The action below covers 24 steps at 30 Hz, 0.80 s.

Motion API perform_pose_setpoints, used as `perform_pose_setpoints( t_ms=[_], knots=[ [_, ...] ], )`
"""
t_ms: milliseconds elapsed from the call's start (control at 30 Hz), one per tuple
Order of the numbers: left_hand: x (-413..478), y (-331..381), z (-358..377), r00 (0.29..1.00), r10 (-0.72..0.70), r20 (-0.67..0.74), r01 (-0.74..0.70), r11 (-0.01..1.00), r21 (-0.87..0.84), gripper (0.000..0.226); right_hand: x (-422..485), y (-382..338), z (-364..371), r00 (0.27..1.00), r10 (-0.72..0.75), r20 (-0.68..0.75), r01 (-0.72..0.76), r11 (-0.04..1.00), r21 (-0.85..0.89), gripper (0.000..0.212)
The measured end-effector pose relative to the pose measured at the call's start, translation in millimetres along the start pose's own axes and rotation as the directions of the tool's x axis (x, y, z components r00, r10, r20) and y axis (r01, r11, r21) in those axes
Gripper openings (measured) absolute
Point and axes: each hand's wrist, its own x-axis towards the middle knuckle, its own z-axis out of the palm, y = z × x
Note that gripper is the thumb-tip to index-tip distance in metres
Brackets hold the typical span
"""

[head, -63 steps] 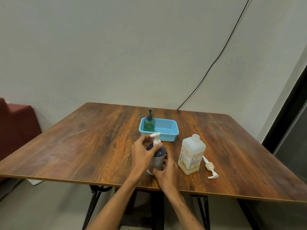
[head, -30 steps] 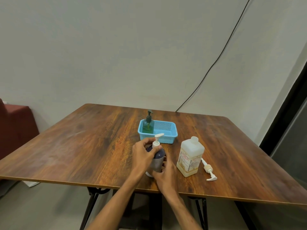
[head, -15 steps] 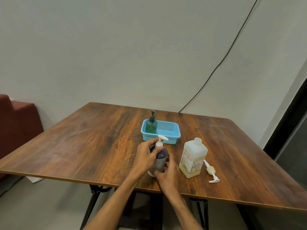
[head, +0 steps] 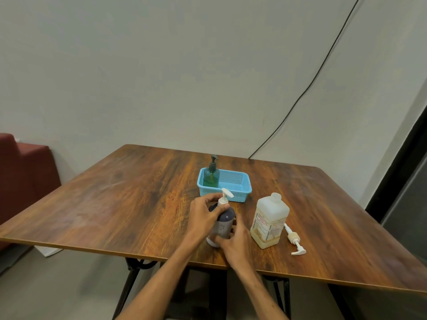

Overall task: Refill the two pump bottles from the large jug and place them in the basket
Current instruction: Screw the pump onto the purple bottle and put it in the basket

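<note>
A dark purple pump bottle (head: pixel 223 221) with a white pump head stands near the table's front edge. My left hand (head: pixel 203 214) grips its neck at the pump collar. My right hand (head: pixel 235 244) holds its lower body from the front. A green pump bottle (head: pixel 211 175) stands upright in the left end of the blue basket (head: pixel 238 192) behind. The large white jug (head: pixel 269 221), capped and holding a little yellowish liquid at the bottom, stands to the right of my hands.
A loose white pump with a beige collar (head: pixel 294 240) lies on the wooden table (head: pixel 115 204) right of the jug. A red seat (head: pixel 23 172) stands at the left. A black cable (head: pixel 312 84) runs down the wall behind.
The pump head's nozzle has turned from pointing left to pointing right under my left hand. The bottle stays in place, held by my right hand.
</note>
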Motion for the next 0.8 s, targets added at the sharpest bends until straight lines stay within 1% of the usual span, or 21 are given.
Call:
perform_pose_setpoints(
  t_ms=[100,200,300,367,433,533,667,800],
  knots=[
    [4,-2,-2,0.997,-0.011,0.07,0.013,1.0,-0.023,0.026,0,-2,-1,1.0,-0.002,-0.008,0.002,1.0,-0.012,0.085],
    [6,-5,-5,0.993,-0.021,0.12,0.024,0.999,-0.025,0.028,2,-6,-3,1.0,-0.011,-0.007,0.011,0.999,-0.042,0.083],
    [7,-7,-9,0.988,-0.025,0.152,0.027,1.0,-0.009,0.037,4,-11,-6,1.0,-0.018,-0.011,0.017,0.998,-0.065,0.085],
    [6,-4,-11,0.982,-0.034,0.185,0.04,0.999,-0.029,0.046,6,-14,-7,1.0,-0.013,-0.01,0.012,0.997,-0.073,0.08],
    [6,-1,-15,0.979,-0.049,0.197,0.062,0.996,-0.062,0.048,8,-16,-8,1.0,-0.001,-0.015,0.0,0.997,-0.073,0.078],
    [6,3,-21,0.986,-0.06,0.152,0.083,0.985,-0.151,0.041,12,-20,-8,1.0,0.014,-0.014,-0.015,0.997,-0.07,0.082],
    [14,4,-29,0.997,-0.065,0.048,0.075,0.966,-0.249,0.037,24,-31,-6,0.997,0.019,-0.073,-0.023,0.999,-0.047,0.083],
    [32,1,-35,0.995,-0.096,-0.041,0.083,0.966,-0.243,0.031,51,-54,-13,0.989,0.012,-0.15,-0.016,0.999,-0.028,0.082]
  ],
)
